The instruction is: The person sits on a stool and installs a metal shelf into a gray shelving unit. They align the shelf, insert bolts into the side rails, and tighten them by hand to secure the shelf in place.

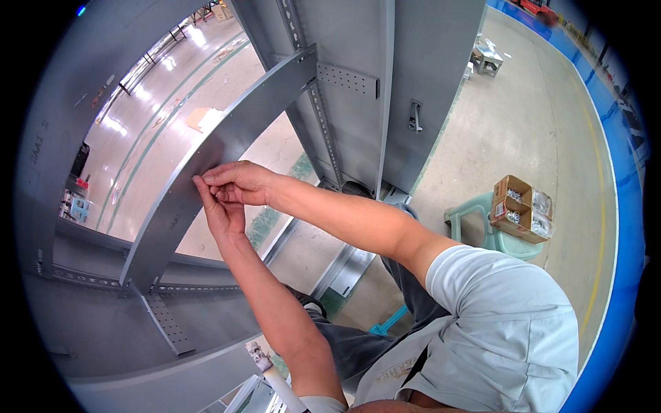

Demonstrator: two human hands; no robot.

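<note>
A curved-looking grey metal crossbar [157, 206] spans between the upright panels of a large grey metal cabinet frame [351, 41]. My left hand [226, 217] is raised against the crossbar, its index finger reaching the bar's face. Close above it, my right hand [241, 184] comes in from the right with thumb and fingers pinched together. The fingertips of both hands meet at one spot on the bar. Whatever sits between them is too small or hidden to make out. Perforated brackets [348, 79] join the frame at the bar's far end.
At right, a pale green plastic stool [475, 206] bears an open cardboard box [511, 184] with small shiny metal parts and clear bags. A grey stool [487, 60] stands farther back. Metal rails [348, 268] lie by my legs. A white stick with an ash-like tip [260, 356] is near the lower edge.
</note>
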